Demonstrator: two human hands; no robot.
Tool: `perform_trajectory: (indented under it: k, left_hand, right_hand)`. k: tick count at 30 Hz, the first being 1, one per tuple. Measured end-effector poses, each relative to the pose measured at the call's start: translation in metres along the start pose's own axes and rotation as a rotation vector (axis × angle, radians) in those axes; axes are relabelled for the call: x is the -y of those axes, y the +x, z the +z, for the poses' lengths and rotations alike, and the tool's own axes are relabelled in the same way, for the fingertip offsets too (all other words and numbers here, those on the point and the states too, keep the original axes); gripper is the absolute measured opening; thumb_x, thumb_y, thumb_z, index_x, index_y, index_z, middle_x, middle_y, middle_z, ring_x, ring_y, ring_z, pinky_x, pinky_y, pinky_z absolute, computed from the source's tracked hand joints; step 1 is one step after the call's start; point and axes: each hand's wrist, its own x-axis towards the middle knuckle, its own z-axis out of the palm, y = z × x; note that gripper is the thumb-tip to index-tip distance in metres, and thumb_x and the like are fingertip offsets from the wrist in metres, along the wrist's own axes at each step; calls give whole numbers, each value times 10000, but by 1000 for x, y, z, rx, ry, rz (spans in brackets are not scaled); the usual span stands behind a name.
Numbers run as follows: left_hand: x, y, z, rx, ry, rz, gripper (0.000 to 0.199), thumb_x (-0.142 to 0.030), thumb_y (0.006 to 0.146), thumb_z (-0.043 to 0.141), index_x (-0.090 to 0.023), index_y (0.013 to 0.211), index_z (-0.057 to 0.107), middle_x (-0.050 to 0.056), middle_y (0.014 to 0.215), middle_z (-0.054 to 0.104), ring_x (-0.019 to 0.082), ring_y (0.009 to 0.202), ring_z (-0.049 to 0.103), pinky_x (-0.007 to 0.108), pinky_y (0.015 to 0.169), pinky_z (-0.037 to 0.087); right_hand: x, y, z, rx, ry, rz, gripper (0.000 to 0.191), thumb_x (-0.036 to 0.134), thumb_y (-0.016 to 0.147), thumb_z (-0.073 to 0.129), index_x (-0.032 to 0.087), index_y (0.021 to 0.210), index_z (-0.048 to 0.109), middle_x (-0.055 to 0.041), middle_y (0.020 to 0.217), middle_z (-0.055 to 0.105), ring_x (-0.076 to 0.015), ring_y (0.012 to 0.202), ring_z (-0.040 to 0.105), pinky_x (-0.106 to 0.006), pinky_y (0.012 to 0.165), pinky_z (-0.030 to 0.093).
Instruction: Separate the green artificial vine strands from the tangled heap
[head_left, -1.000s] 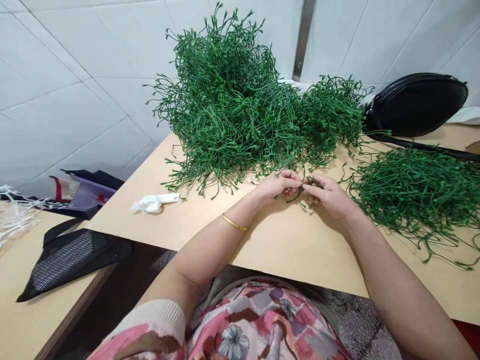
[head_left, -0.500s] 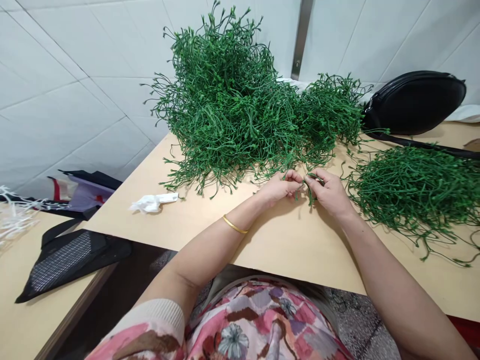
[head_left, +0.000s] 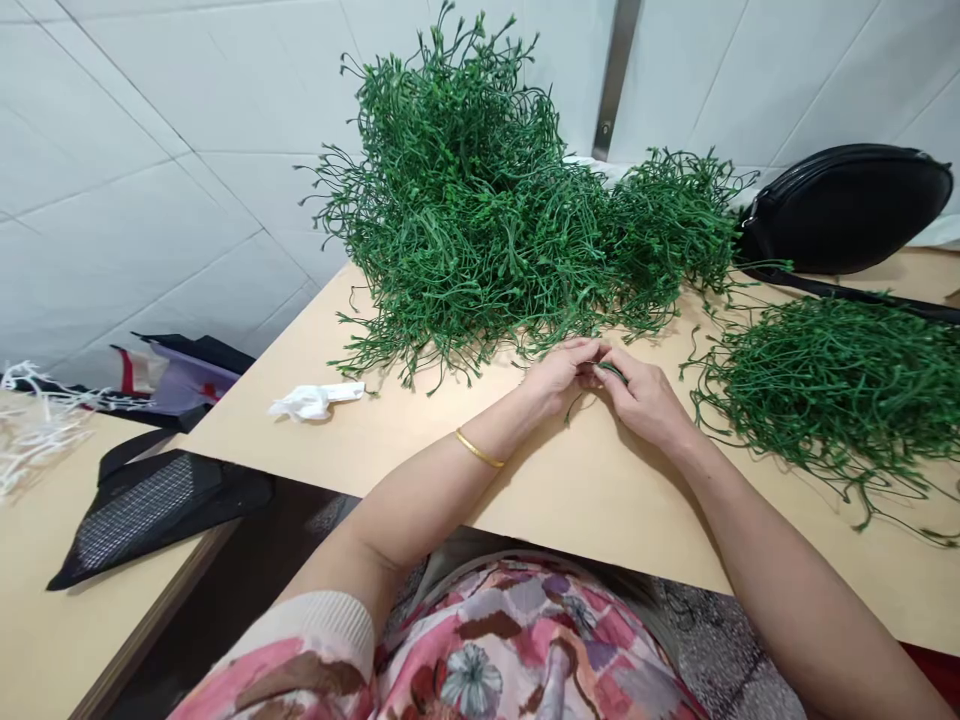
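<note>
My left hand (head_left: 564, 372) and my right hand (head_left: 639, 392) meet above the table, fingertips touching. Both are closed in a pinch on a thin green stem (head_left: 611, 370), and a loose end of it hangs below the fingers. Just behind the hands rises a large heap of green stems (head_left: 465, 220) with small tips. A smaller pile of green stems (head_left: 832, 380) lies to the right of my right hand. How the fingers overlap on the stem is partly hidden.
A crumpled white tissue (head_left: 309, 402) lies on the table (head_left: 420, 440) at the left. A black bag (head_left: 851, 210) with a strap stands at the back right. White strands (head_left: 37, 430) and a black mesh bag (head_left: 142, 510) are on a lower surface, left.
My hands have come together, fingertips now touching where a small gap was. The stem's loose end now hangs further left. The whole view has shifted slightly.
</note>
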Motion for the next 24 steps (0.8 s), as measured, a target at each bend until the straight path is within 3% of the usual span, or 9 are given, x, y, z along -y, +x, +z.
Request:
perform_trajectory:
  k: [4, 6, 10, 13, 18, 20, 24]
  left_hand:
    - [-10, 8, -6, -150, -115, 0, 210, -174, 843, 455, -117, 661, 541, 14, 570, 572, 76, 526, 546, 207, 560, 445]
    - [-12, 10, -9, -157, -120, 10, 216, -181, 848, 443, -121, 662, 536, 19, 567, 574, 87, 544, 562, 220, 580, 457]
    - [-6, 8, -12, -13, -65, 45, 154, -232, 823, 503, -118, 750, 576, 44, 642, 615, 118, 606, 591, 275, 642, 484]
    - [-1, 7, -13, 13, -83, 66, 157, -265, 803, 541, -116, 796, 593, 61, 707, 635, 128, 660, 604, 307, 709, 487]
    - [2, 7, -9, 50, -149, 42, 145, -240, 777, 561, -111, 764, 627, 43, 675, 625, 114, 626, 580, 280, 686, 465]
    - [1, 4, -5, 48, -150, 12, 126, -211, 760, 574, -106, 743, 641, 30, 632, 611, 98, 577, 546, 258, 649, 446]
    - [-3, -1, -1, 27, -139, -43, 120, -189, 767, 564, -110, 723, 644, 29, 626, 613, 86, 571, 530, 233, 623, 429]
  right_hand:
    - [16, -6, 2, 17, 20, -213, 173, 236, 828, 411, 184, 715, 531, -23, 658, 548, -129, 595, 463, -247, 589, 350]
    - [23, -9, -1, -4, 87, -261, 179, 244, 831, 421, 192, 684, 507, 3, 606, 486, -115, 562, 425, -235, 563, 344]
    - [15, -5, -11, -289, 284, 36, 164, 323, 868, 424, 200, 803, 512, 26, 616, 456, -105, 547, 427, -230, 547, 357]
    - [2, 0, -13, -318, 314, 150, 211, 387, 853, 451, 193, 820, 528, 32, 606, 451, -102, 536, 429, -234, 540, 357]
    - [7, -1, 2, -154, 75, 194, 310, 466, 753, 576, 204, 915, 609, 17, 623, 547, -116, 545, 453, -243, 544, 329]
    - [10, -1, 8, -104, -75, 183, 269, 408, 769, 560, 211, 942, 619, -8, 685, 595, -142, 598, 494, -255, 573, 335]
    - [7, 0, 12, -120, -318, 144, 245, 270, 837, 442, 182, 988, 614, -86, 891, 589, -178, 728, 536, -265, 593, 339]
